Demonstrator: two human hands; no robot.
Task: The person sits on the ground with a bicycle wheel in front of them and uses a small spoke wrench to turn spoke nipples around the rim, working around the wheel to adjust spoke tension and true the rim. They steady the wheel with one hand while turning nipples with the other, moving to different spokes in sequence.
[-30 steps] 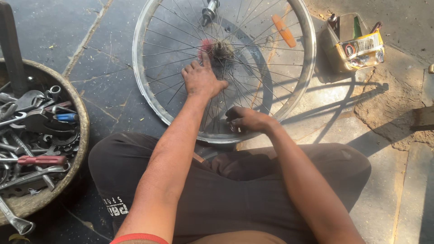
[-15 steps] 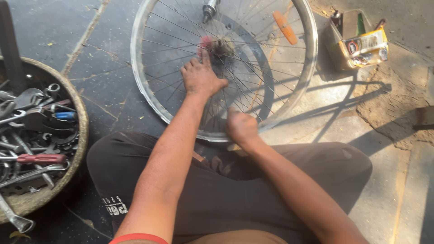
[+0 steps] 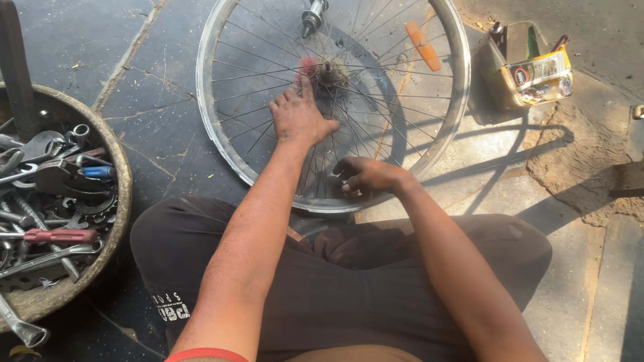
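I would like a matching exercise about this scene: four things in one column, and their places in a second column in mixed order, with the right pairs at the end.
Things:
1. left hand
2. right hand
3. red-handled screwdriver
4. yellow cardboard box

Places:
A. in the round metal tool basin on the left
B. on the ground beyond the wheel, upper right
C. flat on the spokes beside the hub of the silver bicycle wheel
D. at the near rim of the wheel

Pairs: 1-C, 2-D, 3-A, 4-B
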